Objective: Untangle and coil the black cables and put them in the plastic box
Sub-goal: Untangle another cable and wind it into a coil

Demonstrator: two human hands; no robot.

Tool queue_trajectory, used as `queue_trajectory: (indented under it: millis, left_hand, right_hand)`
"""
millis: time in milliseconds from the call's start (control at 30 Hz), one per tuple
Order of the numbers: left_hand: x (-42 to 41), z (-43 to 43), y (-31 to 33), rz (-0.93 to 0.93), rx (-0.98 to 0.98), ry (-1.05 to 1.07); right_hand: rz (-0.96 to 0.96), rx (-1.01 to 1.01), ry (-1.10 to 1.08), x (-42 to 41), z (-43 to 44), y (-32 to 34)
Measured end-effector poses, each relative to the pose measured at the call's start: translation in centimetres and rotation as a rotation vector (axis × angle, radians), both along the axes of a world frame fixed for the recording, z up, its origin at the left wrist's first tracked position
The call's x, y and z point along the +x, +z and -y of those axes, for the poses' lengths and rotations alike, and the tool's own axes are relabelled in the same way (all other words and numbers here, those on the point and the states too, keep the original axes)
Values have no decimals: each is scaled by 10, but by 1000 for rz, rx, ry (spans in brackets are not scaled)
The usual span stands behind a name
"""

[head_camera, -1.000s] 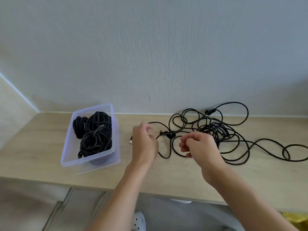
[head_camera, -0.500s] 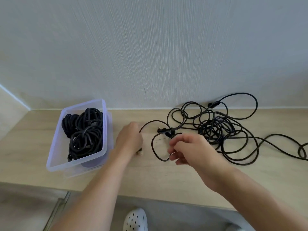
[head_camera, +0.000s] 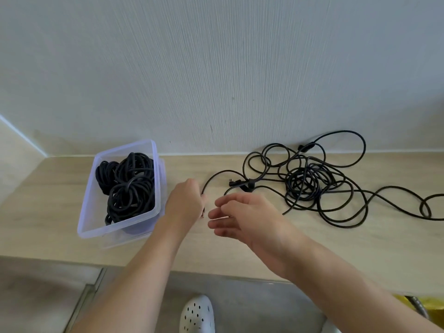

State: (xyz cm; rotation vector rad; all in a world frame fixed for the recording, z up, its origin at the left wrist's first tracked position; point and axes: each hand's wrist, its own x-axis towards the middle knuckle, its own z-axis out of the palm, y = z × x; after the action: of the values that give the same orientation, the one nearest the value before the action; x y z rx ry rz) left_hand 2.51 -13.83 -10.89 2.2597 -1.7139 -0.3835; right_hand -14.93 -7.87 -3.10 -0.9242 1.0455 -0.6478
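Black cables sprawl in a loose tangle across the right half of the wooden counter, some loops reaching up against the pale wall and one strand trailing off toward the right edge. The plastic box sits on the left of the counter, clear and rectangular, with several coiled bundles of black cable already lying inside it. Just right of the box, the left hand is closed around the end of one strand that curves back into the tangle; a small connector shows below its fingers. The right hand hovers beside it with fingers spread and loose, blurred; whether it touches any cable cannot be told. An angled plug lies between hands and tangle. A white perforated shoe shows on the floor below
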Motion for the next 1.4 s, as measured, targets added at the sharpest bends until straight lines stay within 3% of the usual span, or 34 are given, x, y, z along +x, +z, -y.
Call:
queue_trajectory:
  millis: [133, 267, 367, 467, 633, 733, 833, 900, 1000, 1067, 1100, 1267, 1333, 1400]
  left_hand:
    - [-5, -4, 9, -87, -19, -6]
    - [-23, -13, 49, -564, -220, 46]
    - [-28, -31, 72, -723, -347, 22]
    - [-31, -54, 87, -723, -423, 62]
    - [-52, -84, 120, -679, -236, -108]
    - [-52, -103, 151, -693, -176, -171]
    - [-57, -120, 184, -813, -299, -150]
    - [-59, -130, 201, -857, -341, -128]
    - [-49, -143, 224, -673, -177, -246]
    - [-39, -153, 237, -482, -33, -293]
    - [-36, -157, 244, -486, -8, -293]
    - [-57, -159, 277, -1006, -329, -228]
    - [-66, -158, 281, -934, -408, -166]
    - [-67, -162, 283, -758, -365, -201]
  right_hand:
    - [-21, 9, -19, 8, 4, -3]
    - [97, -23, -85, 17, 11, -1]
    - [281, -14, -88, 23, 11, 4]
    - [242, -40, -121, 32, 1, 5]
    - [353, 36, -221, 36, -5, 38]
    - [232, -62, -227, 32, -10, 74]
    - [93, -137, -97, 27, -24, 115]
    - [145, -52, -85, 21, -28, 144]
    - [324, 150, -259, 9, -20, 178]
    - [328, 156, -299, 2, -16, 194]
    - [280, 119, -269, -1, -17, 200]
    - [57, -72, -3, 9, -41, 229]
    - [119, -92, -15, 9, -43, 242]
    - [223, -84, -117, 1, -36, 255]
